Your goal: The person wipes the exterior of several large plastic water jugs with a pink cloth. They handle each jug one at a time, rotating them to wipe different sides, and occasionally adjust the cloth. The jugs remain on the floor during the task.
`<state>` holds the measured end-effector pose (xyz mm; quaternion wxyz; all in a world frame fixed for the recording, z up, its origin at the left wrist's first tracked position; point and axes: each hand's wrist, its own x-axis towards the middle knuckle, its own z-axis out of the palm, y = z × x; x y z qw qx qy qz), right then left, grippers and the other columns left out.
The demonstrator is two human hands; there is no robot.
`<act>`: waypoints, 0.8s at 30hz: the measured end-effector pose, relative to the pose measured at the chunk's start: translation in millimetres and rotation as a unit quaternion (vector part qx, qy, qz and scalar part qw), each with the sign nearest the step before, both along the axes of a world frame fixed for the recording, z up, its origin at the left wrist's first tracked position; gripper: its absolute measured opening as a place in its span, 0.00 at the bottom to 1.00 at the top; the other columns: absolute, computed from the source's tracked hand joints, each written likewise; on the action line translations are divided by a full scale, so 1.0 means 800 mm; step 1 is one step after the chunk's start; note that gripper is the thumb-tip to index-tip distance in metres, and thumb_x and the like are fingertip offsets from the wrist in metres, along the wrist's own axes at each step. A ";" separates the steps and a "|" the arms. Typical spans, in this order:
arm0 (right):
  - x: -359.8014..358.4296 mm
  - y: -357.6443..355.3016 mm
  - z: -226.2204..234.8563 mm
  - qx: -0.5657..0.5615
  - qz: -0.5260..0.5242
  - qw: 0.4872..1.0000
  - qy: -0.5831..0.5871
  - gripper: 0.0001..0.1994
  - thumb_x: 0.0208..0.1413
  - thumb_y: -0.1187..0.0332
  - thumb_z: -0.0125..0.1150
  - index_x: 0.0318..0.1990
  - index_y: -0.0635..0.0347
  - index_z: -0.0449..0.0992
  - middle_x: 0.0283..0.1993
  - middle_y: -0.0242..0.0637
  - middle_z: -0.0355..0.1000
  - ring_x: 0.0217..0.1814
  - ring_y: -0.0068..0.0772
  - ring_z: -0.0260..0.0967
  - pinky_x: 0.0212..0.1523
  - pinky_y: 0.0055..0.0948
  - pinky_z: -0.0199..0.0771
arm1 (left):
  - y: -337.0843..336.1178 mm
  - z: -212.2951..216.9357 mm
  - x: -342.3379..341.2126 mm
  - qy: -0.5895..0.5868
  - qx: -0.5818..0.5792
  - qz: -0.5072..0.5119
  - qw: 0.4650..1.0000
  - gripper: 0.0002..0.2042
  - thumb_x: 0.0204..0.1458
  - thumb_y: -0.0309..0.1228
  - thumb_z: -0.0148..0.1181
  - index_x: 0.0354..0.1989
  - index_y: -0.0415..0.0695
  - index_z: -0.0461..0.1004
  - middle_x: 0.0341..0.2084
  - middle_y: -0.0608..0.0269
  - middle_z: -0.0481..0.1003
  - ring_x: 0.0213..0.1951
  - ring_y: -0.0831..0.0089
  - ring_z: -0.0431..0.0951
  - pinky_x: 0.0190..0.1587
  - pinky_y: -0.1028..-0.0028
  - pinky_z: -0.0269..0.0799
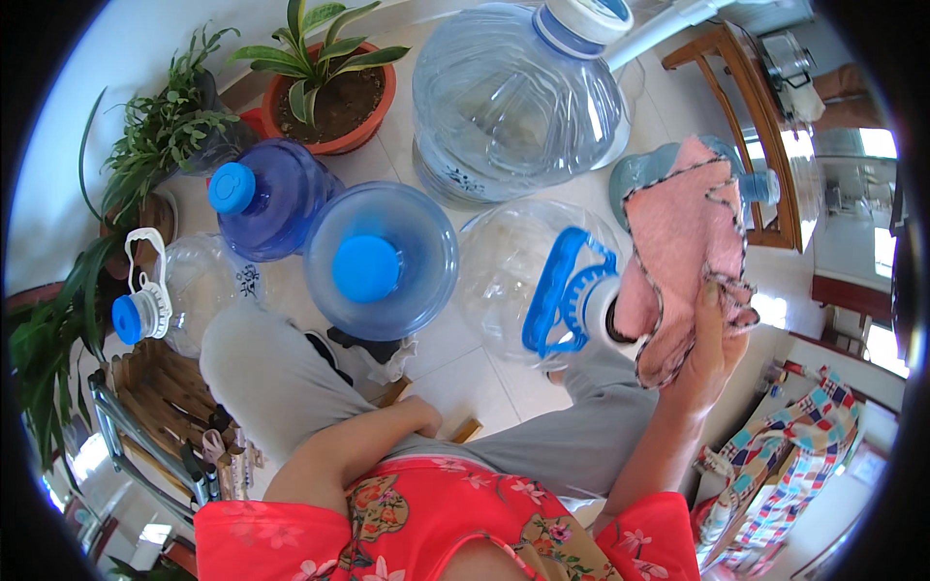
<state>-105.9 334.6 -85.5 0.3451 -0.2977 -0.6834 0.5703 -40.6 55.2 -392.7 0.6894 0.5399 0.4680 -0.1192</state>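
My right hand (712,339) grips a pink cloth (683,213) with a dark stitched edge, fingers closed round its lower part. The cloth's left side meets the open white neck (599,308) of a clear plastic water jug (499,281). That jug has a blue carry handle (557,295) and stands between my legs and the large bottle. Across my lap lies my left hand (421,416), close to my thigh, with its fingers hidden. Ahead of it is a translucent blue bottle (325,300) with a bright blue cap, seen from above.
A large clear water bottle (513,107) stands at the back. Behind the cloth is a teal bottle (639,179). Leftward are a dark blue bottle (291,194), a clear white-handled jug (199,281) and potted plants (334,102). A wooden frame (746,116) stands far right.
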 end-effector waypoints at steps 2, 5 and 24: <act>-0.012 0.006 0.000 -0.026 0.017 0.999 -0.006 0.16 0.61 0.73 0.60 0.55 0.66 0.71 0.51 0.37 0.72 0.52 0.26 0.69 0.55 0.28 0.67 | 0.002 0.018 -0.002 0.003 0.012 0.042 0.999 0.18 0.51 0.43 0.56 0.45 0.48 0.82 0.46 0.57 0.80 0.50 0.58 0.78 0.50 0.56 0.72; -0.023 0.022 -0.003 -0.091 0.011 0.995 -0.023 0.17 0.60 0.73 0.61 0.56 0.66 0.71 0.53 0.40 0.73 0.54 0.29 0.70 0.57 0.31 0.68 | 0.001 0.037 -0.006 0.014 0.042 0.096 0.994 0.15 0.50 0.40 0.57 0.41 0.48 0.83 0.41 0.56 0.81 0.47 0.57 0.80 0.47 0.56 0.74; -0.013 0.135 -0.022 0.104 0.080 0.990 -0.047 0.14 0.61 0.69 0.62 0.52 0.65 0.77 0.50 0.34 0.76 0.49 0.21 0.72 0.52 0.21 0.68 | 0.154 0.072 0.122 0.044 0.270 0.377 0.885 0.06 0.35 0.32 0.63 0.21 0.45 0.81 0.24 0.53 0.80 0.32 0.53 0.82 0.35 0.57 0.77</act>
